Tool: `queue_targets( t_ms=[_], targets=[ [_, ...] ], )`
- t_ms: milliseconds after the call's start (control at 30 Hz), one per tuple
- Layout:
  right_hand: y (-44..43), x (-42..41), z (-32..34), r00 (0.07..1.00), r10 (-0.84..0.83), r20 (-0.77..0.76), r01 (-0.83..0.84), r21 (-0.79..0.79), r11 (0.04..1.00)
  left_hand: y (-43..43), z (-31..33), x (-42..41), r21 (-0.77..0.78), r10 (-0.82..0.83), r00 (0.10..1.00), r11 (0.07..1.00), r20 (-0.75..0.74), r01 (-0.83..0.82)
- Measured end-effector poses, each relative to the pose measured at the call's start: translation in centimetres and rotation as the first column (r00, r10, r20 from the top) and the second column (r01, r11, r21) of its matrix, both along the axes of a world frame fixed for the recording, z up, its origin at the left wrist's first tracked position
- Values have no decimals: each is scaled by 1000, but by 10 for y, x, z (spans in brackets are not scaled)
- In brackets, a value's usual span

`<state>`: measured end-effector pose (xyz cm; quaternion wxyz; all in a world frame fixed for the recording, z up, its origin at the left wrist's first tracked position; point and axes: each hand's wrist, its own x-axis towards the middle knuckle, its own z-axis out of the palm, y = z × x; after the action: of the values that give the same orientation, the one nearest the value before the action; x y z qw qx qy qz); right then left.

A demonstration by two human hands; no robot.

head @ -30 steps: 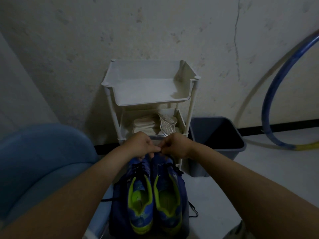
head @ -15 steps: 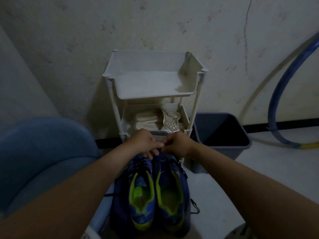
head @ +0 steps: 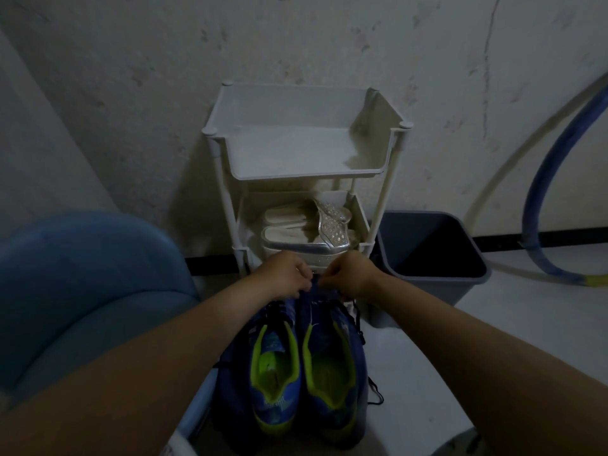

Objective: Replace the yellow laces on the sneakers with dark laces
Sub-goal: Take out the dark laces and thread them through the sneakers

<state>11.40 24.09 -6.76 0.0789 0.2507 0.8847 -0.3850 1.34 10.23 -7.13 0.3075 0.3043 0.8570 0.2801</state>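
Observation:
Two blue sneakers with yellow-green lining stand side by side, toes away from me: the left sneaker (head: 274, 376) and the right sneaker (head: 332, 373). Dark laces (head: 357, 320) run along their uppers, and a loose dark end (head: 375, 391) trails on the right. My left hand (head: 283, 274) and my right hand (head: 350, 274) meet over the toe ends, fingers curled, pinching a dark lace between them. The pinched part is mostly hidden by my fingers.
A white tiered rack (head: 306, 153) stands straight ahead with pale shoes (head: 309, 232) on its lower shelf. A grey bin (head: 431, 251) sits to its right, a blue hoop (head: 546, 179) leans on the wall, and a blue seat (head: 82, 274) fills the left.
My hands stay together at the toe ends, with small finger shifts. The view has tilted up slightly, so the rack and bin sit lower in the frame.

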Motion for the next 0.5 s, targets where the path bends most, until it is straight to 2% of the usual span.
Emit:
queue_targets(
  t_ms=[100, 200, 400, 500],
  targets=[
    [1, 0, -7, 1000, 14, 24, -17, 116, 993, -1, -10, 4, -156, -100, 981, 985, -165, 74],
    [0, 0, -14, 998, 33, 54, -43, 185, 982, 0, -22, 10, -294, -128, 984, 952, -125, 86],
    [-8, -3, -26, 980, 133, 145, -172, 301, 938, 4, -27, 14, -335, -110, 989, 940, -100, 70],
    [-13, -3, -29, 974, 149, 173, -198, 316, 928, 0, -31, 11, -297, -67, 996, 954, -59, 46]
  ],
)
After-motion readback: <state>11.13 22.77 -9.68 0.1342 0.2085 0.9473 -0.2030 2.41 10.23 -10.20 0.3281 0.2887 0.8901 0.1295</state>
